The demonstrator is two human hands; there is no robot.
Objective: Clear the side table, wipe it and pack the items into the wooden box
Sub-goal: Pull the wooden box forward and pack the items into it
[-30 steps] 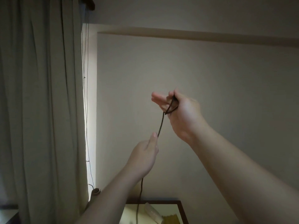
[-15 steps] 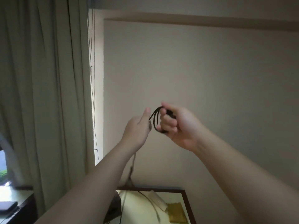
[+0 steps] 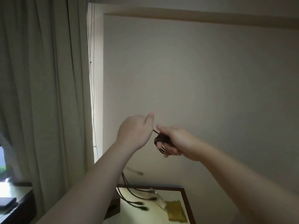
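Observation:
Both my hands are raised in front of the wall. My right hand is closed on a coil of black cable wrapped around its fingers. My left hand pinches the strand of that cable just left of the coil. The cable's loose end with several plugs dangles, blurred, over the side table at the bottom. A yellow-green cloth and a clear wrapped item lie on the table's glossy top.
A dark box-like object sits at the table's left edge. Pale curtains hang on the left with thin cords beside them. A dark desk with a flat black device is at bottom left.
My hands have dropped lower and more cable is wound round my right hand's fingers. The hanging end has risen, with its plugs now swinging above the table.

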